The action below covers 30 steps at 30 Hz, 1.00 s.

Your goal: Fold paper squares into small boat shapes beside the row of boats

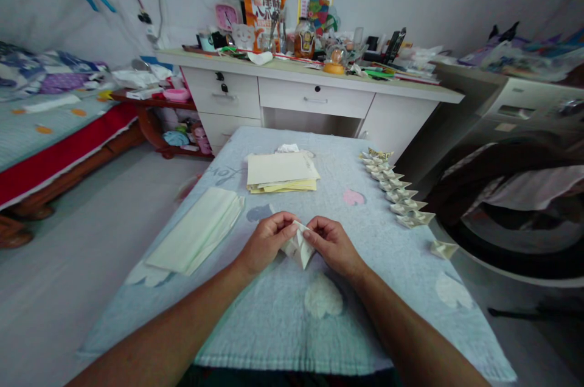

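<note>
Between my hands, a small piece of folded cream paper (298,247) is held just above the cloth-covered table (283,326), one point of it facing me. My left hand (269,236) pinches its left side with thumb and fingers. On the other side, my right hand (333,242) grips it the same way, thumb on top. Along the table's right side runs a row of folded paper boats (401,195), with a single paper boat (443,249) apart from them, nearer to me. The fingertips hide part of the paper's upper edge.
Beyond my hands lies a stack of cream and yellow paper (283,171); a pile of pale green-white sheets (196,232) is at left. A cluttered white desk (314,98) stands behind the table. A washing machine (515,131) is at right, a bed (59,125) at left.
</note>
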Each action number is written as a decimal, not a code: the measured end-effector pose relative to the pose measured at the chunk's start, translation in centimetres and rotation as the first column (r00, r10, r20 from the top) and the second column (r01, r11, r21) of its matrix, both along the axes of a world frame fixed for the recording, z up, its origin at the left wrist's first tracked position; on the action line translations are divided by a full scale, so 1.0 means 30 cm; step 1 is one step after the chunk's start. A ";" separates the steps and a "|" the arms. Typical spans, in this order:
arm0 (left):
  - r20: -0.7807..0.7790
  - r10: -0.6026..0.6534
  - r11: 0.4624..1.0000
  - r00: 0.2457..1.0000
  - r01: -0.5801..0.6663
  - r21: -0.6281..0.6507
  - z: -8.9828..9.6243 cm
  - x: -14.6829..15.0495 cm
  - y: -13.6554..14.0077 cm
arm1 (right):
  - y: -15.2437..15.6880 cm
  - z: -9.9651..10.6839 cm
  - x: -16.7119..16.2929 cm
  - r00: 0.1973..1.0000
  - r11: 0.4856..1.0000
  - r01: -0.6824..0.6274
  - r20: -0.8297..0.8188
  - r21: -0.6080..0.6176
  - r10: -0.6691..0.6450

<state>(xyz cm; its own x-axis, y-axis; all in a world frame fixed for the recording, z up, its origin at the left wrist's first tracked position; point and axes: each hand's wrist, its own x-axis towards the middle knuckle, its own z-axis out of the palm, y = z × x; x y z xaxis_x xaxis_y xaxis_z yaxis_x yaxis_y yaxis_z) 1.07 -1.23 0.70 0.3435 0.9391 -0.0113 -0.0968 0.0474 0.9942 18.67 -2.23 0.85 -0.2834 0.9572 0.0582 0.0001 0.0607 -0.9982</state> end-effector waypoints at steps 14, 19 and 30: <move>-0.020 -0.127 0.992 0.992 0.128 0.007 -0.023 -0.004 0.004 | 0.011 -0.003 0.002 0.995 0.994 0.085 -0.035 -0.070 -0.088; -0.037 -0.138 0.990 0.990 0.138 0.017 -0.017 0.002 -0.005 | 0.010 0.002 -0.001 0.995 0.990 0.083 -0.043 -0.114 -0.088; 0.099 -0.121 0.989 0.988 0.129 -0.075 0.007 0.020 -0.016 | 0.008 0.007 0.007 0.980 0.973 0.199 -0.010 0.114 -0.199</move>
<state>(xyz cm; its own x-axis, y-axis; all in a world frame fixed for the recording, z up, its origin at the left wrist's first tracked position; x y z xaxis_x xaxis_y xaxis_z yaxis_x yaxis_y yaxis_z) 1.68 -1.70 0.92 0.4614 0.8859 -0.0480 -0.1780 0.1454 0.9732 18.89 -2.00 1.06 -0.0880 0.9816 0.1697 0.0251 0.1725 -0.9847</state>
